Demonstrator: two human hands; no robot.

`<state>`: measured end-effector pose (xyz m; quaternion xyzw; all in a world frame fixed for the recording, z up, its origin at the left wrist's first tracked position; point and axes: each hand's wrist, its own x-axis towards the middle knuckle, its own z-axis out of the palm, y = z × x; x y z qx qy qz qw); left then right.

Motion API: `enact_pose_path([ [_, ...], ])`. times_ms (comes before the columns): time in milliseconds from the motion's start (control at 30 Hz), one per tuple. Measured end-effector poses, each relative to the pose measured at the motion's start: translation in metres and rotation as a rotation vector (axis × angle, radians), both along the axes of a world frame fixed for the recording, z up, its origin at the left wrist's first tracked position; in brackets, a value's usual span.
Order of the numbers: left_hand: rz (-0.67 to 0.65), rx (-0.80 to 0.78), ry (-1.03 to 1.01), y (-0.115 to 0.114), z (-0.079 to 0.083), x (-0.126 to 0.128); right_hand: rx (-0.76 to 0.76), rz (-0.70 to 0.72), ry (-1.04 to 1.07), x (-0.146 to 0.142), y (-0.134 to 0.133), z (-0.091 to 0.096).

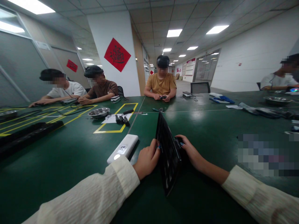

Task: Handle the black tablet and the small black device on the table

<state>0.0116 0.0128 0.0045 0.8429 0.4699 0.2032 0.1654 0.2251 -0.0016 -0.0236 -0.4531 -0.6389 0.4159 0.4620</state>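
A thin black flat panel with a glossy face, like a small screen (167, 152), stands on edge in front of me, nearly edge-on to my view. My left hand (146, 159) is closed with its thumb and fingers against the panel's left face. On the other side, my right hand (189, 151) grips a dark part (179, 143) at the panel's back; its fingertips are partly hidden. A white box-shaped device (123, 148) with a label lies on the green table (205, 199), just left of my left hand.
Ahead to the left are a metal bowl (99, 113) and several black cylindrical parts (121, 120) by white paper. A long black bar (30, 133) lies at left. Blue cloths (221, 99) and another bowl (277, 101) are at right. Several people sit around the table.
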Motion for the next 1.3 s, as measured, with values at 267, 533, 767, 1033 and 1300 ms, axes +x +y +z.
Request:
enact_pose_path([
  [267, 0.027, 0.009, 0.048, 0.0016, -0.0025, -0.0002, -0.002, -0.026, -0.019, -0.0007, -0.0006, 0.0019],
  [533, 0.022, 0.03, 0.04, 0.0041, -0.0047, -0.0014, -0.002, -0.018, -0.014, -0.0008, -0.0014, 0.003],
  [767, 0.007, 0.057, 0.022, 0.0054, -0.0064, -0.0025, -0.002, -0.013, -0.021, -0.0002, -0.0016, 0.0032],
  [1033, -0.008, 0.05, 0.01, 0.0057, -0.0049, -0.0018, -0.007, -0.002, 0.002, 0.0004, -0.0006, 0.0008],
  [1300, -0.009, 0.045, 0.007, 0.0048, -0.0041, -0.0017, 0.01, -0.021, 0.004, 0.0021, 0.0051, -0.0056],
])
